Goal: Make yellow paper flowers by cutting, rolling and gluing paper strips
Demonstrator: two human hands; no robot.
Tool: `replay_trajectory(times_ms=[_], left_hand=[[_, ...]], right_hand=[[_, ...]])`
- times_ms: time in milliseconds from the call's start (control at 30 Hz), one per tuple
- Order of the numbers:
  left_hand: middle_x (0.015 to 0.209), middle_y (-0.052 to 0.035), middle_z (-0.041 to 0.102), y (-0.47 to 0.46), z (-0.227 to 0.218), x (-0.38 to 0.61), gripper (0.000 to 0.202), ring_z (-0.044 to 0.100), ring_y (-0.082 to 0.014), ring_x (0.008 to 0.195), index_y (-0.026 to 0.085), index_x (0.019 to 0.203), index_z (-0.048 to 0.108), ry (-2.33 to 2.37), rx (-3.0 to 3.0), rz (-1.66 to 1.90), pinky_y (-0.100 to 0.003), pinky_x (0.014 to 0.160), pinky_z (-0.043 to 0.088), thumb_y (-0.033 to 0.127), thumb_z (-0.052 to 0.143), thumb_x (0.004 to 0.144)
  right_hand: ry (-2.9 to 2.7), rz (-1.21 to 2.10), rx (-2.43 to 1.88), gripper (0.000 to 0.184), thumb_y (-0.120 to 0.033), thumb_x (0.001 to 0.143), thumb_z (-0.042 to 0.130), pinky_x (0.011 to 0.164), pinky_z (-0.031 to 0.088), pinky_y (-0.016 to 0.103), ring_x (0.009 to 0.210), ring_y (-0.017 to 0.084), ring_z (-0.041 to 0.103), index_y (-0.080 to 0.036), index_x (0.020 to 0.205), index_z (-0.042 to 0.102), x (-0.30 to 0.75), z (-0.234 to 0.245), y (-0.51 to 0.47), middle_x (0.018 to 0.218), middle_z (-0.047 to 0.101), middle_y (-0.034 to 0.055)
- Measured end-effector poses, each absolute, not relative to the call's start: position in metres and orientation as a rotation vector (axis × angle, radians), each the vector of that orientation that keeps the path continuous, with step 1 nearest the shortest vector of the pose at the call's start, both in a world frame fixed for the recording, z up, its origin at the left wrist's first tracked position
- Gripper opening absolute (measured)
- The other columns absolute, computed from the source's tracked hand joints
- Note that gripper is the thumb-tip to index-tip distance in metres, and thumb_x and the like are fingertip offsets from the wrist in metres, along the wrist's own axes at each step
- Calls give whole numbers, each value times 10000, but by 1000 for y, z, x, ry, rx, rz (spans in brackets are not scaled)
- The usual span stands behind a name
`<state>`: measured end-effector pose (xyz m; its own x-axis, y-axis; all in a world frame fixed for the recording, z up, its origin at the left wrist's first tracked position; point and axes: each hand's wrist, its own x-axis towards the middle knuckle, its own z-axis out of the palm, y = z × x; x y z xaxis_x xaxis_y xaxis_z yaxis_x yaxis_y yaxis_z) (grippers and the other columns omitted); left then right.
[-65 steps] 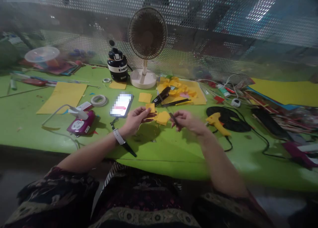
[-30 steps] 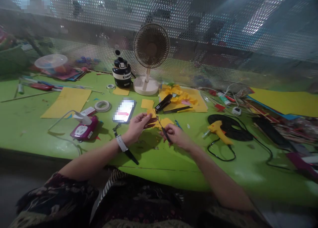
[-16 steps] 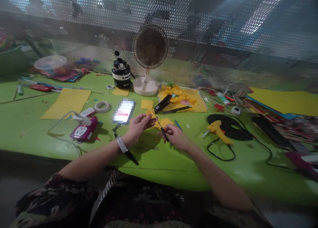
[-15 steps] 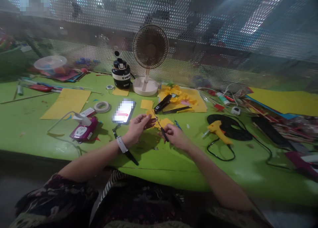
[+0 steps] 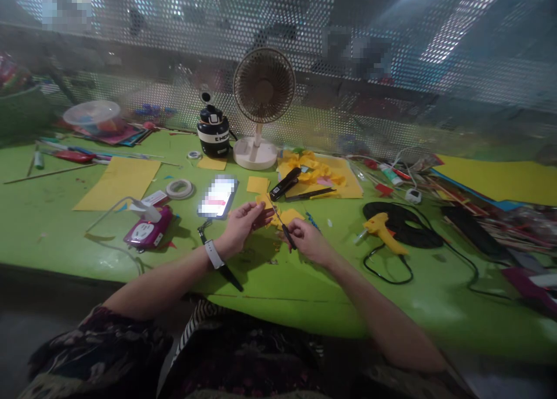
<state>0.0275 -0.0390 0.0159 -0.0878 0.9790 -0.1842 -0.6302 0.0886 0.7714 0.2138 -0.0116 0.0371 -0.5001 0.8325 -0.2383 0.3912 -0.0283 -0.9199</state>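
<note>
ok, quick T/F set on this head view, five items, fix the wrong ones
1. The right hand holds the scissors. True.
2. The left hand holds the phone. False: it holds a small yellow paper piece; the phone lies on the green table.
3. The yellow glue gun lies to the right of the right hand. True.
4. The fan stands left of the black bottle. False: it stands right of it.
5. The larger tape roll is right of the phone. False: it lies to the left.
</note>
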Motion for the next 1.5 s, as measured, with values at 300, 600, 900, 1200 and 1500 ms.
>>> replay_trajectory(times_ms=[300,600,900,1200,1500], left_hand=[[930,-110,769,-40,20,29,131,749,-173,891,116,849,642,891,501,1452,-313,891,587,199,743,842],[918,-94,769,-39,18,24,208,744,-160,813,128,871,646,992,632,1398,-307,808,594,299,758,831],[907,-95,765,-39,13,22,314,743,-184,831,133,865,647,988,794,1352,-315,781,579,405,783,787],[926,-103,760,-39,20,23,292,738,-201,884,130,878,657,1013,714,1369,-342,809,580,374,788,787],[865,-85,761,-38,17,21,331,739,-183,818,135,876,655,968,814,1349,-311,772,572,409,802,764]], right_hand=[[-1861,1529,-1277,559,-684,610,773,503,365,278,498,125,465,-232,699,456,215,37,-12,530,492,-67],[-1845,1573,-1259,567,-671,599,795,504,413,275,508,128,497,-228,693,454,217,40,-12,539,520,-50],[-1841,1562,-1262,590,-689,562,800,522,425,283,522,126,503,-227,689,457,216,45,-11,545,504,-64],[-1828,1600,-1258,565,-660,581,809,509,428,284,504,123,491,-225,679,462,219,54,-12,552,514,-46],[-1858,1598,-1290,572,-669,576,804,504,420,278,520,126,513,-220,693,468,220,59,-11,569,541,-35]])
